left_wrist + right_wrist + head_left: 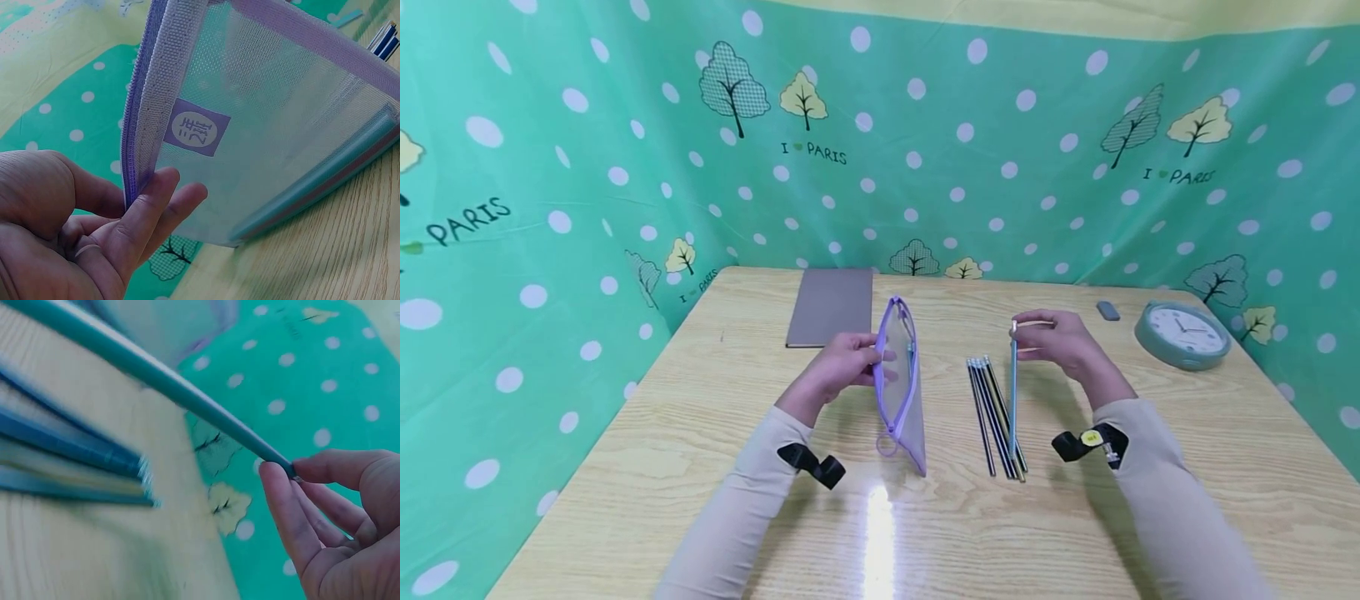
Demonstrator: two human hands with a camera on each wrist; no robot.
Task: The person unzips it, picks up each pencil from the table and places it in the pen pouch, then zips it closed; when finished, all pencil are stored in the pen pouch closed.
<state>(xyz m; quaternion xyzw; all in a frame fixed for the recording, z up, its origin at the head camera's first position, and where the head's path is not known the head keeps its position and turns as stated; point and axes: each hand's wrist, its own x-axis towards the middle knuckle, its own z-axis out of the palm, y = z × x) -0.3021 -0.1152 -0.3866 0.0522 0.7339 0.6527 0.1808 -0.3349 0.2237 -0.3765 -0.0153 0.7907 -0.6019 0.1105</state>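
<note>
Head: left fingers [863, 358] pinch pouch [913, 423], mouth gaping; right fingers [1036, 336] grasp pencil [1013, 387], loose pencils [992, 417] left of them.
Left wrist: teal item [312, 184] inside, right of fingers.
Right wrist: end grip. Probably loading; next likely needs aiming tip leftward.

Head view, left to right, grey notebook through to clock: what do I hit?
Grey notebook → purple-edged mesh pouch → group of dark pencils → right hand → small grey object → round clock
</note>
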